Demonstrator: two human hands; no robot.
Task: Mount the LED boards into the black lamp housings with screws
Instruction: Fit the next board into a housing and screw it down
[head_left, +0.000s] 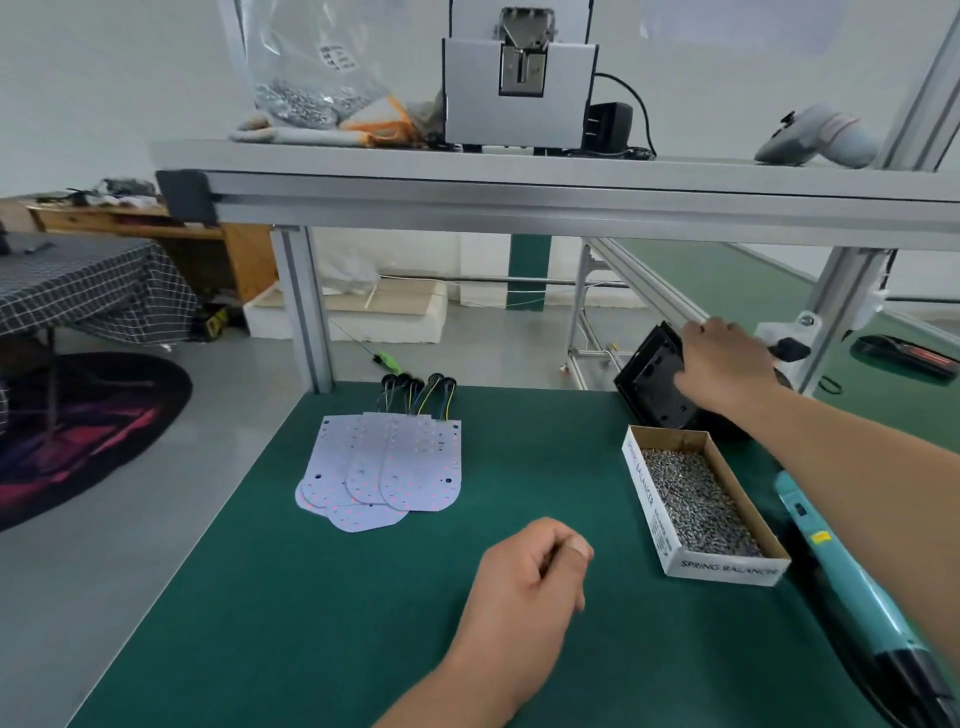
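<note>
The black lamp housing (655, 382), tilted at the worktop's (363, 597) far right, is clasped by your right grip (727, 364) and could slip onto the screw box (701, 499) beside it, while your left grip (524, 577) idles loosely curled, apparently empty.

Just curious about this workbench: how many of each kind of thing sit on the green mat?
White LED boards with wires: 5, overlapping
Black plastic lamp housing: 1 clearly visible
Cardboard box of metal screws: 1
Teal electric screwdriver: 1
Total: 8
</note>
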